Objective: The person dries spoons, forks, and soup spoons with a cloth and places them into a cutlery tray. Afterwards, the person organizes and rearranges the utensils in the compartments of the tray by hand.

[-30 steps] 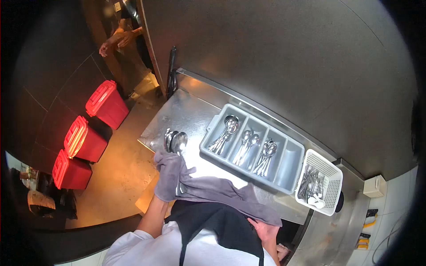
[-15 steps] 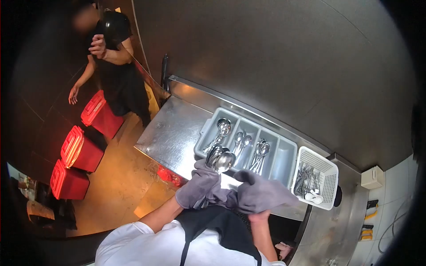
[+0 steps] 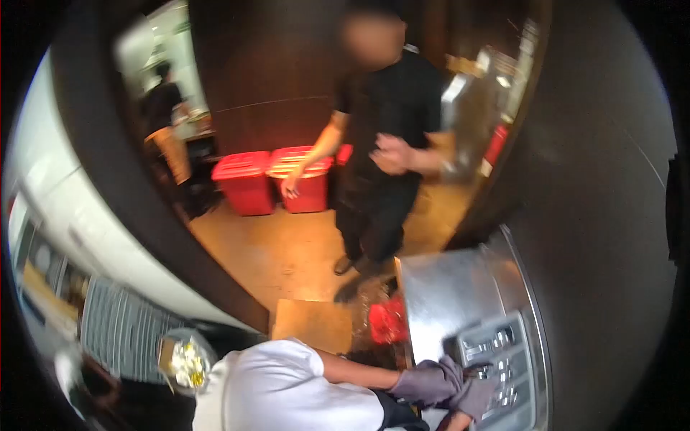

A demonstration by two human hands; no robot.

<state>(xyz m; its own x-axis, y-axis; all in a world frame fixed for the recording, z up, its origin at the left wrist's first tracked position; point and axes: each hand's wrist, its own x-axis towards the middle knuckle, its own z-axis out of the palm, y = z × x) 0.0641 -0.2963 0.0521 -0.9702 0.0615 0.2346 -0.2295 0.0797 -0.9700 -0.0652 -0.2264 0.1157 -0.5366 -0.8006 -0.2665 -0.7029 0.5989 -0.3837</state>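
Observation:
A grey-purple cloth (image 3: pixel 431 382) covers my left hand (image 3: pixel 445 381), whose fingers are hidden in it. My right hand (image 3: pixel 460 419) is at the cloth's lower end, blurred, with its fingers mostly hidden. Both are at the near side of the grey divided tray (image 3: pixel 533 359), on the metal counter (image 3: pixel 460 287). Shiny spoons (image 3: pixel 503 337) lie in the tray's compartments. A few dark metal pieces show beside the cloth at the tray; whether they are held is unclear.
A person in black (image 3: pixel 388 136) stands beyond the counter, near red lidded bins (image 3: pixel 246 188). Another person (image 3: pixel 165 122) is farther back at the left. A red bag (image 3: pixel 388 320) sits beside the counter. A bowl of pale food (image 3: pixel 188 365) is at lower left, beside a ribbed grey rack (image 3: pixel 118 334).
The view has swung left, towards the walkway. The person in black has come into fuller view. My cloth-covered hands, which held up several spoons, are now lower, against the tray.

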